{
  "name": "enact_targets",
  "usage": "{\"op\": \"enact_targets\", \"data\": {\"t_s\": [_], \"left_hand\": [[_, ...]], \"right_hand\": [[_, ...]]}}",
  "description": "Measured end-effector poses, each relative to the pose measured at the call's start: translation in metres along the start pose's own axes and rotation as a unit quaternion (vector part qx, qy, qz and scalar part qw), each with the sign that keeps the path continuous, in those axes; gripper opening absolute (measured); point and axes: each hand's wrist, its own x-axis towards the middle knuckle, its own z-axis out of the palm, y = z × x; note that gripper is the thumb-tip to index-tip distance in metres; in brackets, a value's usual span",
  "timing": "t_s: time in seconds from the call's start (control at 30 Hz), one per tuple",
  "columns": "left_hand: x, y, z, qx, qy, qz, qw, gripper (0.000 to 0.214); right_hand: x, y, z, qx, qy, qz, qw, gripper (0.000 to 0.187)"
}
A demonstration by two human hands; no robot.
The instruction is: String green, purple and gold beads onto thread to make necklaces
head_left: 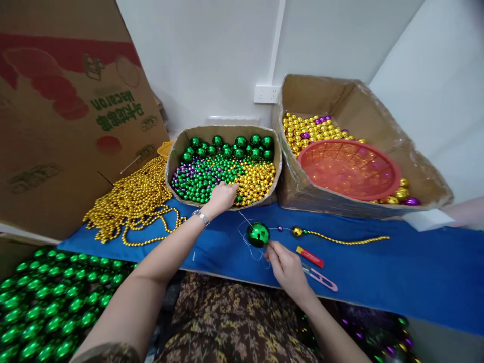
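My left hand (223, 196) reaches into the small cardboard box (280, 166), its fingers closed among the small gold beads (257, 179) and green beads (192, 184). What it pinches, if anything, is hidden. Over the blue cloth, my right hand (285, 264) pinches a thin needle at the lower edge of a large shiny green bead (258, 235). The needle's far end (245, 218) sticks out of the bead towards the box. Loose clear thread (251, 249) curls beneath. To the right lies a strand with a purple bead (280, 228), a gold ball (297, 231) and a gold bead chain (348, 240).
A red-and-yellow piece (310, 257) and pink thread snips (321, 279) lie right of my hand. Gold bead strings (132, 196) are heaped left. A red basket (350, 169) sits in the large box (423, 176). Large green balls (56, 302) fill the lower left. Another person's arm (467, 212) enters right.
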Motion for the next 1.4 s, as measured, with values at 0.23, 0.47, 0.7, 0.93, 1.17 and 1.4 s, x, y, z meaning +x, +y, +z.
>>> {"op": "enact_targets", "data": {"t_s": [0.23, 0.47, 0.7, 0.93, 1.17, 1.4], "left_hand": [[-0.012, 0.010, -0.004, -0.193, 0.031, -0.035, 0.980, 0.017], [-0.064, 0.035, -0.020, -0.700, -0.029, -0.179, 0.690, 0.027], [-0.078, 0.036, -0.018, -0.732, -0.037, -0.188, 0.653, 0.025], [-0.080, 0.037, -0.019, -0.711, -0.021, -0.187, 0.678, 0.027], [-0.089, 0.033, -0.015, -0.595, 0.016, -0.142, 0.791, 0.033], [-0.113, 0.027, 0.024, -0.410, -0.002, -0.076, 0.909, 0.021]], "right_hand": [[-0.002, -0.001, -0.008, -0.005, 0.007, 0.018, 1.000, 0.021], [-0.001, -0.005, -0.006, -0.027, 0.007, -0.010, 1.000, 0.021], [-0.003, -0.007, -0.002, -0.039, 0.009, -0.014, 0.999, 0.022], [-0.004, 0.000, -0.001, -0.074, 0.006, -0.032, 0.997, 0.022], [-0.010, 0.008, 0.012, -0.157, 0.013, -0.064, 0.985, 0.023], [-0.021, 0.031, 0.044, -0.192, -0.063, 0.040, 0.979, 0.023]]}}
